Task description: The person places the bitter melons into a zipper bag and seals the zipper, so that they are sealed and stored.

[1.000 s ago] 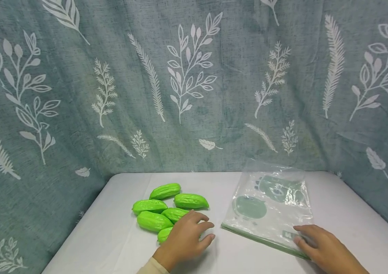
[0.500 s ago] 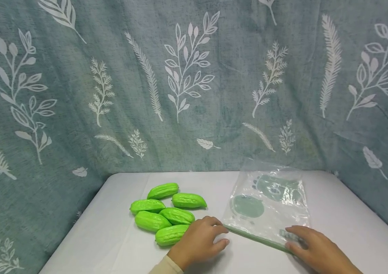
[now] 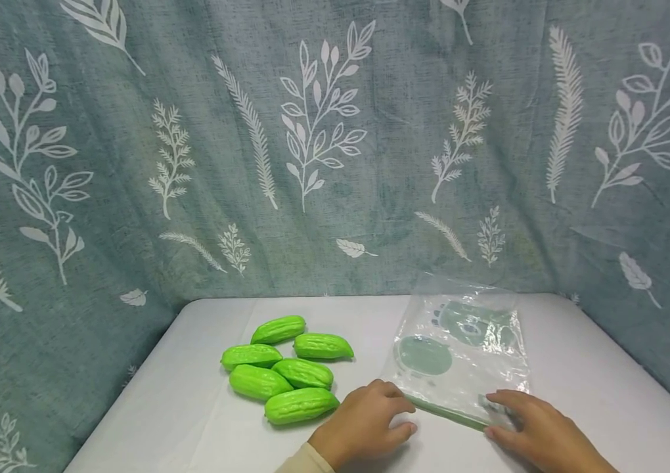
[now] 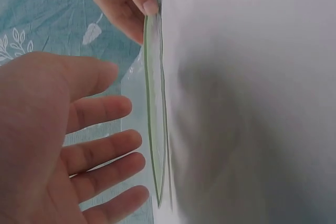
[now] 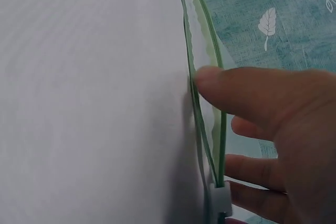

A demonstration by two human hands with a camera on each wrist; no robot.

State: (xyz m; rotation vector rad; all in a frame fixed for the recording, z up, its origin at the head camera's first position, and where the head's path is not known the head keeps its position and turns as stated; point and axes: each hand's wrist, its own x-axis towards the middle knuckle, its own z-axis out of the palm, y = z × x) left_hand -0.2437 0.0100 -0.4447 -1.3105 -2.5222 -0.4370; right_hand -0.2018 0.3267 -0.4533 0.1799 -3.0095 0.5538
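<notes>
Zip bag (image 3: 468,374) lies on the table (image 3: 163,407), right of six green gourds (image 3: 301,405). Right hand (image 3: 538,427) hooks a thumb into its mouth; left hand (image 3: 364,420) hovers by the corner, fingers loose. Opening looks at least partly done; no gourds inside.

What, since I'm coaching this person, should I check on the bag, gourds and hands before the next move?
1. Bag open: ok, its green edges stand apart.
2. White slider at one end: ok, near the right hand.
3. Left hand gripping the bag: not ok, fingers extended, holding nothing.
4. Right hand's grip firm: cannot tell.
5. Gourds nearby: ok, six lie left of the bag.
</notes>
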